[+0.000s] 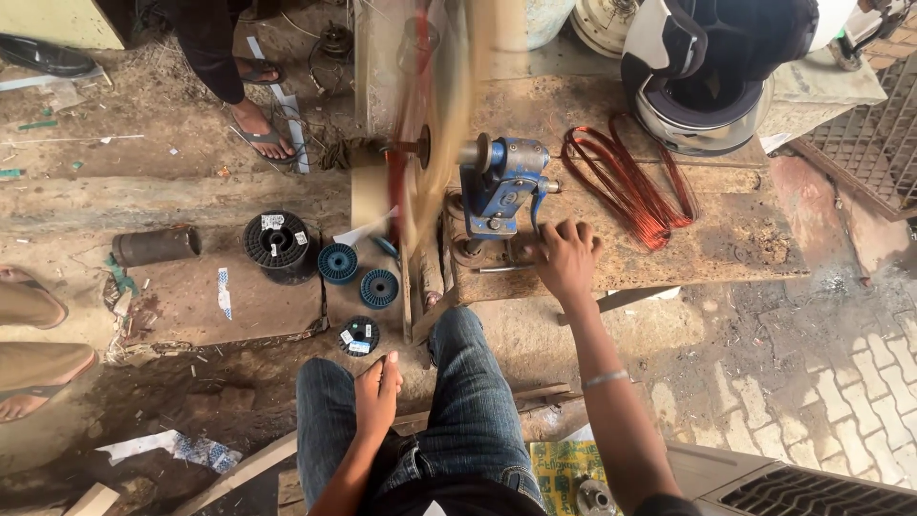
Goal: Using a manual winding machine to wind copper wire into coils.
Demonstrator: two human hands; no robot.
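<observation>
My right hand (565, 256) reaches to the crank side of a blue hand-turned winding machine (501, 184) bolted to a worn wooden bench (726, 248); its fingers are curled near the handle, which is blurred. A large wheel or former (432, 124) on the machine's shaft is a spinning blur. My left hand (378, 394) rests closed on my left knee, and I cannot make out anything in it. A hank of red copper wire (626, 182) lies on the bench to the right of the machine.
A black spool (278, 244), two blue spools (337, 263) (379, 288) and a small black one (360, 335) stand on the ground at left. A helmet (707, 76) sits at the bench's back. Another person's sandalled feet (258, 129) stand beyond. A dark cylinder (156, 246) lies at left.
</observation>
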